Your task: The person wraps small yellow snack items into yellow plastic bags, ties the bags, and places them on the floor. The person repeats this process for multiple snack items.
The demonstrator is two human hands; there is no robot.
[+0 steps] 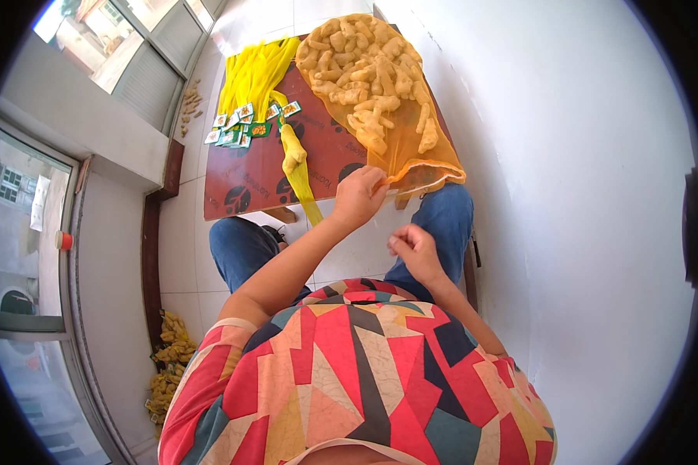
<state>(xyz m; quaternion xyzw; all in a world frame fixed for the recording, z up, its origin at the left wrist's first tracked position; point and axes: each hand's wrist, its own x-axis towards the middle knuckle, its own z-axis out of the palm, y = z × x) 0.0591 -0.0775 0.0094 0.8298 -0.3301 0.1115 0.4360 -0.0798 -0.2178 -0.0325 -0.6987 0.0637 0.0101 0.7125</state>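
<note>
My left hand [360,195] pinches the rim of an orange mesh sack [404,142] at the table's near edge. Many ginger roots [363,64] lie in the sack's far part, and its mouth faces me. My right hand [416,250] is above my right thigh with its fingers curled; whether it holds anything small cannot be told. Left of the sack, a yellow net bag [303,189] with ginger [292,150] in it lies on the table, its loose end hanging over the edge. Flat yellow net bags [256,75] with printed tags [244,122] are bunched at the far left.
The reddish-brown board table [227,174] stands before my knees, close to the white wall [558,174] on the right. Loose ginger pieces [191,104] lie on the floor beyond its left side. Filled net bags of ginger [171,354] are piled at the lower left by the glass door.
</note>
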